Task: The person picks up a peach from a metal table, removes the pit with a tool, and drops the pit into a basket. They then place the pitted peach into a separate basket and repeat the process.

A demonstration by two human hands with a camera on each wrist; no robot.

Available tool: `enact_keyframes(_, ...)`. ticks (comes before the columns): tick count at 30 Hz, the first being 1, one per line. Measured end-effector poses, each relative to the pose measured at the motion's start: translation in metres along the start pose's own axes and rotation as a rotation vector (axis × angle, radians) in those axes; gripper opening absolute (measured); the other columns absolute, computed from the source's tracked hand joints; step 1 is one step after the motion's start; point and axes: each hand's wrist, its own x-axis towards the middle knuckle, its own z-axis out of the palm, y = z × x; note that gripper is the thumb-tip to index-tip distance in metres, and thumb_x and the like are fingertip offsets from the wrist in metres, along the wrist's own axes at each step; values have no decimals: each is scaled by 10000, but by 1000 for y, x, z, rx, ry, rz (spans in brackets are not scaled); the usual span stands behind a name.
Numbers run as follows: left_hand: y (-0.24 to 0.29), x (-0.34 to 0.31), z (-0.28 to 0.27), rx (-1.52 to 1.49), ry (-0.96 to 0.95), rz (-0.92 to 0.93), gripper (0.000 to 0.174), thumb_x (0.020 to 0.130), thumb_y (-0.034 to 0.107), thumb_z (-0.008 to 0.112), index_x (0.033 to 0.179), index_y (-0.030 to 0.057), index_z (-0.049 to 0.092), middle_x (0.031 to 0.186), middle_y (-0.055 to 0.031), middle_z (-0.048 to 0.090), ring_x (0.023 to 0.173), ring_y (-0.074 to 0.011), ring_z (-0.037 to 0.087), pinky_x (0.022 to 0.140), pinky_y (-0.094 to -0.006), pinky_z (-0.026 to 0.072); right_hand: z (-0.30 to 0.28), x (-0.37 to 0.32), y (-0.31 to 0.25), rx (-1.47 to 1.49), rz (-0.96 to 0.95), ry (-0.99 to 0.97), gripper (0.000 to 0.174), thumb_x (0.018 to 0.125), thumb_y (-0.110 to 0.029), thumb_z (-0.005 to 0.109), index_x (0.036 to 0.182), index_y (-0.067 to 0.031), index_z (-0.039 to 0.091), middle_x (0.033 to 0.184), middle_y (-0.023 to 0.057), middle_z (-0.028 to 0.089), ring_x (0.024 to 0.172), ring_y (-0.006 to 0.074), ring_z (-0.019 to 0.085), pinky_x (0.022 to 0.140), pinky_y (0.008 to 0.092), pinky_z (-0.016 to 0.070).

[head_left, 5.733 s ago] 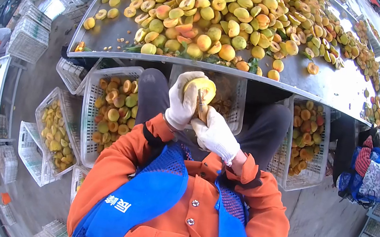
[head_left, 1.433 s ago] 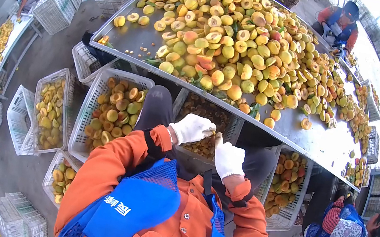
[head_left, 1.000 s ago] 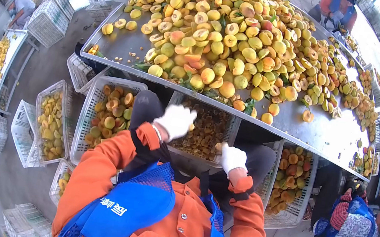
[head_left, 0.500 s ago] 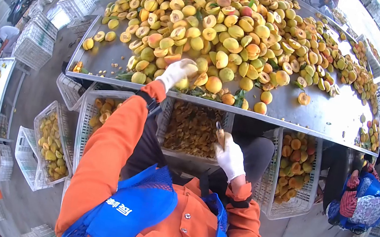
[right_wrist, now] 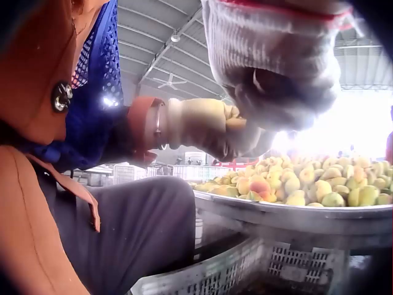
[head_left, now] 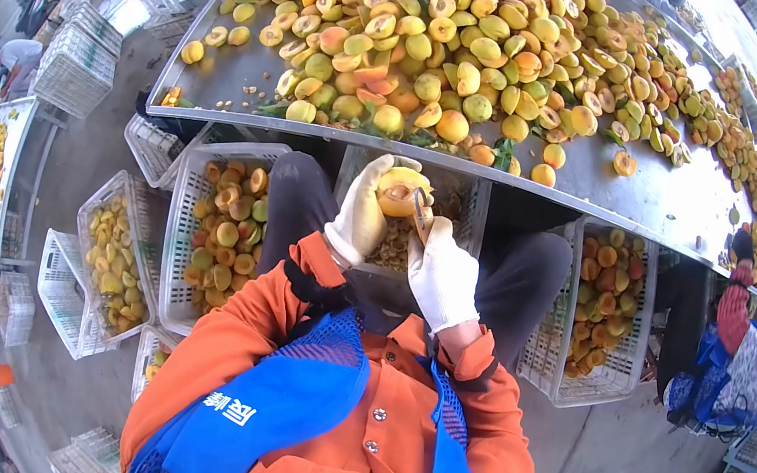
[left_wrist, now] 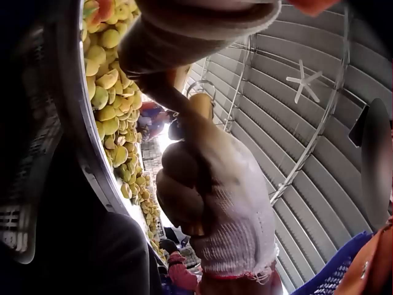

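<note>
My white-gloved left hand (head_left: 361, 218) grips a yellow peach (head_left: 401, 190) in front of my chest, over the middle crate. To its right, my gloved right hand (head_left: 441, 273) holds a small knife (head_left: 422, 216), whose blade touches the peach's right side. The left wrist view shows the right hand (left_wrist: 215, 196) curled round the knife's handle (left_wrist: 201, 106). Seen from the right wrist, the left hand (right_wrist: 202, 129) is curled beside the right hand (right_wrist: 270, 61); the peach itself is hidden there.
A metal table (head_left: 243, 86) ahead carries a big pile of peaches (head_left: 454, 37), whole and halved. Below its edge stand white crates: pits in the middle (head_left: 472, 223), peach halves at left (head_left: 220, 219) and right (head_left: 599, 306). Another person (head_left: 733, 350) sits at right.
Half a second ago my left hand was stretched out onto the pile on the table; it has come back with a peach. The right hand has lifted the knife up to it.
</note>
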Motion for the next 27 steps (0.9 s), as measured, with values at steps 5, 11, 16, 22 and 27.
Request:
enact_keyframes(5, -4, -14, 8, 65, 14, 56, 396, 998, 405, 447, 1118, 34, 523, 948, -142, 620, 833, -244, 633, 718, -374, 539, -5, -9, -8, -154, -40, -33, 128, 882, -148, 555, 866, -38, 490, 597, 139, 586, 478, 323, 616, 447, 438, 502)
enact_keyframes(11, -8, -30, 31, 300, 89, 302, 364, 1013, 359, 429, 1049, 20, 557, 897, -120, 644, 786, -196, 645, 726, -308, 532, 1, -14, -13, -228, -11, -53, 114, 847, -99, 543, 896, -14, 486, 637, 155, 608, 514, 327, 630, 468, 439, 507)
enact_keyframes(16, -18, -34, 32, 320, 109, 439, 325, 1008, 332, 439, 1044, 31, 555, 927, -120, 633, 799, -200, 646, 728, -308, 532, 5, -15, -20, 85, 86, -144, 215, 834, -99, 578, 966, 27, 464, 657, 203, 615, 578, 384, 624, 526, 463, 498)
enact_keyframes(22, -14, -24, 13, 366, 173, 272, 369, 1008, 284, 356, 955, 5, 591, 833, -130, 656, 713, -206, 640, 688, -326, 535, 5, -16, -19, 180, 5, -208, 278, 836, -93, 580, 1022, 64, 446, 672, 255, 598, 658, 436, 619, 561, 489, 481)
enact_keyframes(27, -12, -26, 10, 223, 89, 272, 374, 1014, 310, 398, 940, 2, 598, 827, -121, 660, 708, -179, 629, 671, -300, 527, 13, -13, -18, 484, 40, -203, 333, 821, -71, 581, 1059, 103, 428, 704, 282, 596, 671, 458, 604, 574, 489, 481)
